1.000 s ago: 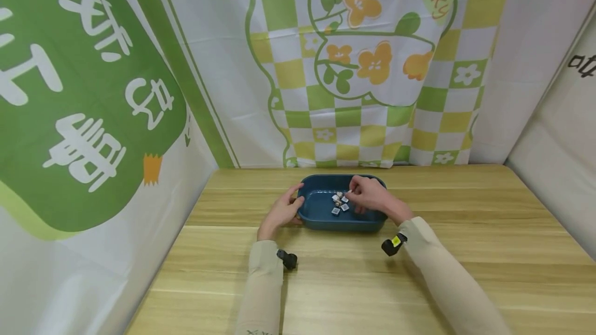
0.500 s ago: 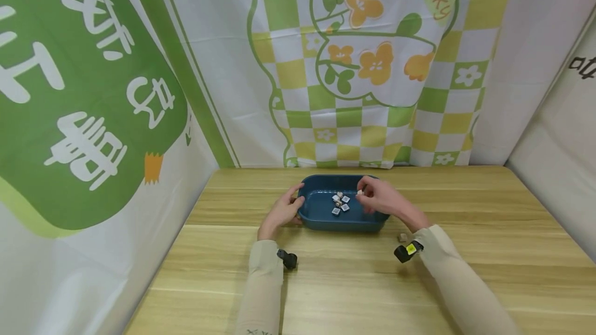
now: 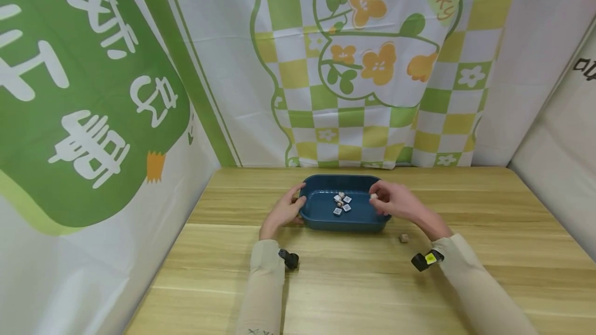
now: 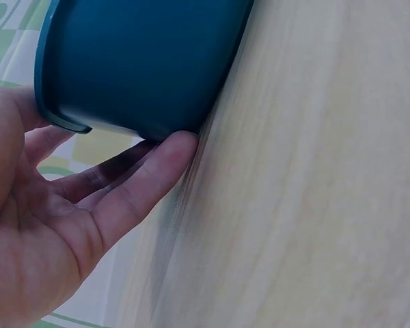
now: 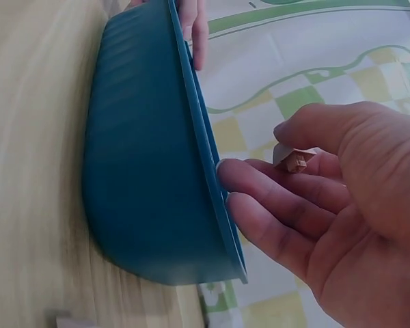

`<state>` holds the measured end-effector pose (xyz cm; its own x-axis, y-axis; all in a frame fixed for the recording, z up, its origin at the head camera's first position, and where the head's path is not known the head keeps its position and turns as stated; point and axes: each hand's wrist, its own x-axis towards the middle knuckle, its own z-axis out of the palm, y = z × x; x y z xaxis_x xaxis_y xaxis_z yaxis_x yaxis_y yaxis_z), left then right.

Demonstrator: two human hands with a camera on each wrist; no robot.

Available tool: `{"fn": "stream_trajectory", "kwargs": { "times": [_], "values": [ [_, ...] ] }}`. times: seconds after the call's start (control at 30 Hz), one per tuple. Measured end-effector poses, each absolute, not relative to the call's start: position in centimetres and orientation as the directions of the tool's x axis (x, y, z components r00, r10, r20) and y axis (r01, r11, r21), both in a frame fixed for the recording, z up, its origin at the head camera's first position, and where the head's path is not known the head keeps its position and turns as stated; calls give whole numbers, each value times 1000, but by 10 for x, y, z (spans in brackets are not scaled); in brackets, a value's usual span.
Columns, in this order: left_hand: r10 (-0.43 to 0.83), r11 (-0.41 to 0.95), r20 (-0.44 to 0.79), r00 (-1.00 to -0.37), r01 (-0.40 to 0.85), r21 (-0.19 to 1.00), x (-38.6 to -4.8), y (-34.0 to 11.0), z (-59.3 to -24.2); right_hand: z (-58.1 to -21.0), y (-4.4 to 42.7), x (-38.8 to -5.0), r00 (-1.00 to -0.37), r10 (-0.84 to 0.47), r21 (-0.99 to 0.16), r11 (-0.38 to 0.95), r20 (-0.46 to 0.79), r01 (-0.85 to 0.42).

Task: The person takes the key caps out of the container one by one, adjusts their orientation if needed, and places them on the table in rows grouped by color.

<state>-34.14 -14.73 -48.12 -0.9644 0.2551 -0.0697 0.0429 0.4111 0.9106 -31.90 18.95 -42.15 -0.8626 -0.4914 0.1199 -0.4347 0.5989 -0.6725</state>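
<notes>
Near the far edge of the bench [image 3: 344, 286] sits a blue tray [image 3: 344, 225], its left end held by the fingers of the left hand [image 3: 281, 212]. The right hand's [image 3: 401, 202] fingers pinch a small block [image 5: 295, 160] at the right end. White-topped pieces [image 3: 337, 211] lie inside; a loose cube [image 3: 403, 238] rests outside, farther from that edge.

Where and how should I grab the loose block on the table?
Probably by two opposite sides, pinched from above: the block looks small and boxy, sits on the table apart from the tray, and has nothing over it.
</notes>
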Motion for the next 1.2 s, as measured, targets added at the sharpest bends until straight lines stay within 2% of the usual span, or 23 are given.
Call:
{"fn": "stream_trajectory", "kwargs": {
  "times": [0.6,1.2],
  "values": [
    [248,391,-60,-967,44,919,-340,-145,-481,-424,223,-294,-889,-421,-733,546,179,-406],
    [239,400,-73,-968,30,916,-339,-146,-480,-437,252,-281,-891,-432,-762,528,139,-375]
  ]
}}
